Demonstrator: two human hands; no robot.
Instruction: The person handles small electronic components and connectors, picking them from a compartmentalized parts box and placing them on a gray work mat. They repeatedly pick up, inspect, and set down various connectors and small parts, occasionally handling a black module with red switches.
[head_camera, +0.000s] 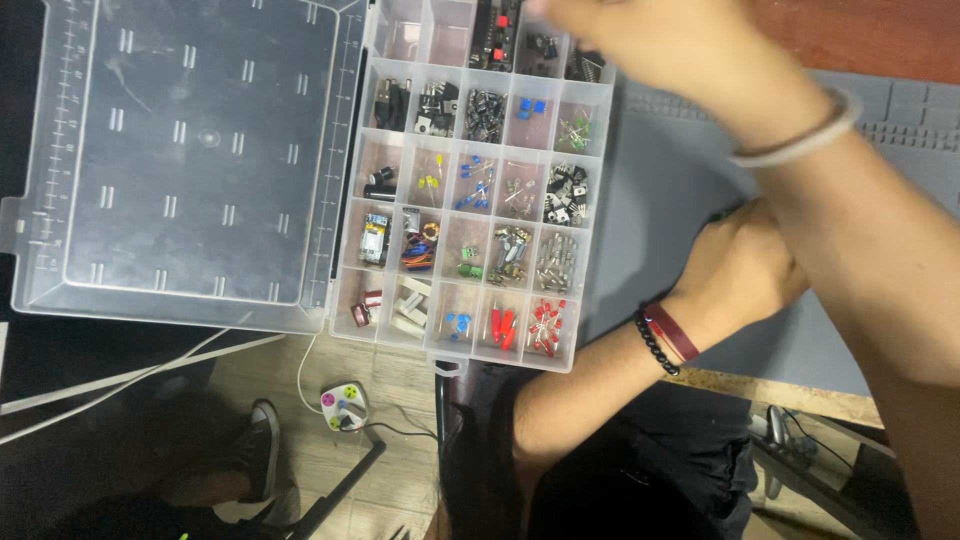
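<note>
From my remote view, the right hand (640, 35) blurs across the far row of the clear parts box (470, 200), at twelve o'clock from the left hand (745, 265), which rests on the grey mat (650, 190) at the box's three o'clock; I cannot tell either hand's finger spread; the right is nearer

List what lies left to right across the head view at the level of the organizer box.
Open clear lid → compartment box of small electronic parts → bare strip of grey mat → left hand resting on the mat, under the right forearm.
</note>
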